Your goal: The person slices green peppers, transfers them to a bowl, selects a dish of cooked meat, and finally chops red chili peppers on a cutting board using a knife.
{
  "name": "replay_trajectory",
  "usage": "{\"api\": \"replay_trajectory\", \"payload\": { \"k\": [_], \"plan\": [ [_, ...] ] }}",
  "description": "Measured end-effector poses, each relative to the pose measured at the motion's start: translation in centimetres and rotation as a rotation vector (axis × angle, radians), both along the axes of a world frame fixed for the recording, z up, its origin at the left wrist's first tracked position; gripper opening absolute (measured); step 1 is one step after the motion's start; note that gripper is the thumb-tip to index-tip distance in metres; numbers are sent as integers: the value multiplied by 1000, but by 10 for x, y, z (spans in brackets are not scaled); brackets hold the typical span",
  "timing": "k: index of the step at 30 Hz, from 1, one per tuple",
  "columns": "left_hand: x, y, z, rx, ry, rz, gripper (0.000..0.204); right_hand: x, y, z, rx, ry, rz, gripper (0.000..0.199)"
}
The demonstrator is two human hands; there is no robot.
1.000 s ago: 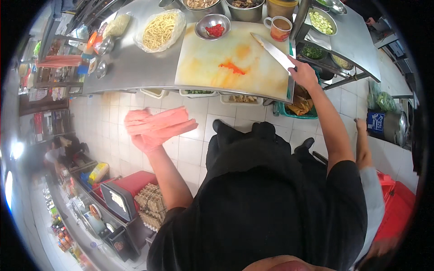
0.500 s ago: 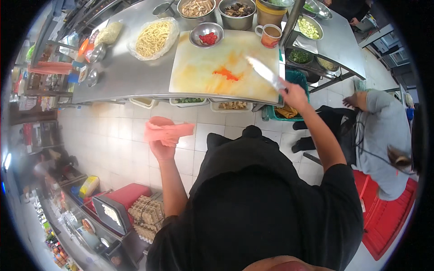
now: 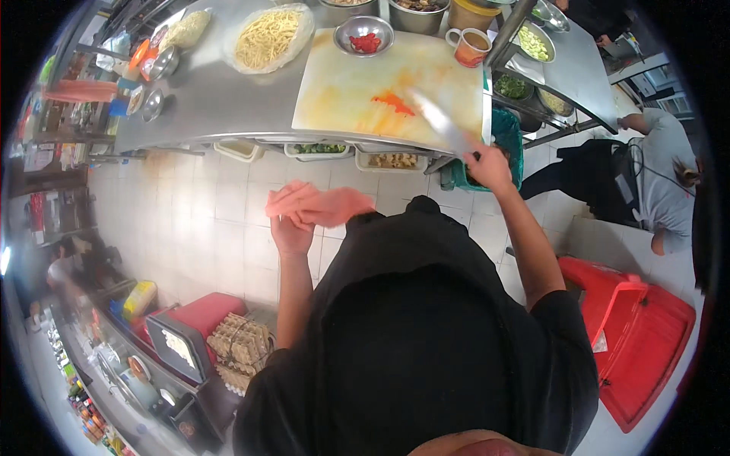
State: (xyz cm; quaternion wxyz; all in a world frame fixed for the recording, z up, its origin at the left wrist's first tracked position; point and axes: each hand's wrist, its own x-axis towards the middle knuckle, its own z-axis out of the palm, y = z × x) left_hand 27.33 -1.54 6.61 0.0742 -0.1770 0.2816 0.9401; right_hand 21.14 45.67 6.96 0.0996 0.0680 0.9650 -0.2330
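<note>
Right hand (image 3: 488,166) grips knife (image 3: 445,125), blade over cutting board (image 3: 357,91) at 12 o'clock. Left hand (image 3: 293,228) clutches pink cloth (image 3: 315,205), centre-left. Step judged: wiping. Next: bring cloth to blade, edge turned away.

Single head cam, fisheye, looks steeply down over torso toward steel counter (image 3: 220,106).

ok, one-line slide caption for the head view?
Right hand holds a knife over the stained cutting board; left hand grips a pink cloth.
</note>
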Motion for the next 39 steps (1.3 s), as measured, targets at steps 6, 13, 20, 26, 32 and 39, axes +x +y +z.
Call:
{"api": "replay_trajectory", "payload": {
  "k": [6,13,20,26,32,39],
  "plan": [
    [-6,-15,-22,49,159,-108,54,8,-37,-12,-7,51,16,58],
    [-10,-17,11,4,87,61,61,2,-22,-25,28,38,-230,56],
    [-20,-2,-7,107,155,-37,68,5,-67,-12,-48,114,-92,54],
    [-33,-15,-66,-9,112,-203,61,-19,-61,-24,-90,104,-38,54],
    [-46,16,-85,-63,60,-201,50,-22,-42,-26,-69,84,-153,54],
    [-74,44,-153,-84,-64,-187,54,-23,-60,-48,-132,427,49,55]
  ]
}}
